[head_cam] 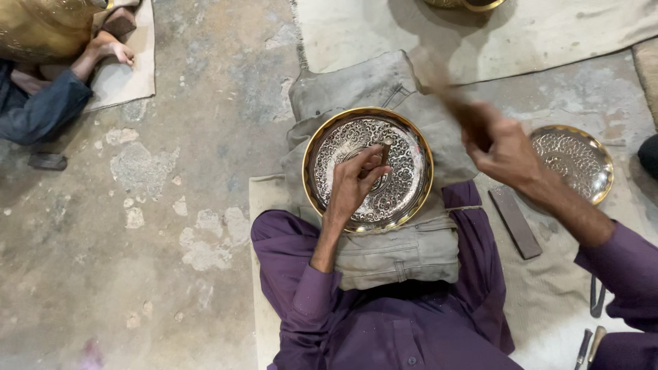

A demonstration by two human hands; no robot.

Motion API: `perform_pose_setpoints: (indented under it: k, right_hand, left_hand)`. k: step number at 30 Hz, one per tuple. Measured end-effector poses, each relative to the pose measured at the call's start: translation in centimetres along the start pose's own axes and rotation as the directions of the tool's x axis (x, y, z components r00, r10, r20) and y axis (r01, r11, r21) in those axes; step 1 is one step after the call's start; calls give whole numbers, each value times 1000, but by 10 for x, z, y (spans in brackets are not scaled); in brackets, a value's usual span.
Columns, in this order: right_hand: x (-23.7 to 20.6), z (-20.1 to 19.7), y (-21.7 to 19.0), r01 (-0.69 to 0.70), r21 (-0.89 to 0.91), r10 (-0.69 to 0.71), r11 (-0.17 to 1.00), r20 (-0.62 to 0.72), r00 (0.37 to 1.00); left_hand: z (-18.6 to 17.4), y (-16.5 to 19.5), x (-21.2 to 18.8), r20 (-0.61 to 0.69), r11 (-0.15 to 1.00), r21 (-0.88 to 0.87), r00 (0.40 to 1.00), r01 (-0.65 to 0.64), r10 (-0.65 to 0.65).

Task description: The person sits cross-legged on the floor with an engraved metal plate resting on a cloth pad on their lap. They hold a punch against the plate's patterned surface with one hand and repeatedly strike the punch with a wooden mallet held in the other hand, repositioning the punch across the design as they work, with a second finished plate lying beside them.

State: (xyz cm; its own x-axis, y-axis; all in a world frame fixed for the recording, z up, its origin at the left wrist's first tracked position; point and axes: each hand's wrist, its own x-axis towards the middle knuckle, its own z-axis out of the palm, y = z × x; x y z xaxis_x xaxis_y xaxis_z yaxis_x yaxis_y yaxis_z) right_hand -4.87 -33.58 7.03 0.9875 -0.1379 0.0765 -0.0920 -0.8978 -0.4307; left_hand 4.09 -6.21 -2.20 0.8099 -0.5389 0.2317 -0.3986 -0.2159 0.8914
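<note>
Chisel (385, 152) upright in left grip (356, 181).

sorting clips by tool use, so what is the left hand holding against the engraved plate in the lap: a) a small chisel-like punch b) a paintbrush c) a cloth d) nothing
a: the left hand pinches a short metal punch upright on the engraved plate, while the right hand is raised with a blurred tool handle.

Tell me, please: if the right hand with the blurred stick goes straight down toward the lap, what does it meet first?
Probably the small punch that the left hand holds upright on the engraved plate. The right hand is raised beside it; depth is unclear, so this is a guess.
</note>
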Motion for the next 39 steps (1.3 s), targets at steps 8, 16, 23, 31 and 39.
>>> perform_pose_setpoints:
  k: [8,16,23,31,39]
  right_hand:
    - [-9,-3,6,268,332,-231,904,-147,962]
    - [-5,19,27,91,-276,-105,957,-35,994]
    - [-14,26,40,195,276,-159,941,-147,976]
    - [-20,36,46,78,-191,-97,978,-90,991]
    - [-30,33,43,122,-44,-127,992,-133,983]
  left_hand:
    - [0,-5,-2,7,986,-38,986,-165,165]
    - [0,-1,1,31,995,14,994,-102,102]
    - [-8,7,-2,75,988,40,986,-150,147]
    - [-6,6,3,115,989,55,985,-139,132]
    - [-11,9,2,129,979,45,973,-198,191]
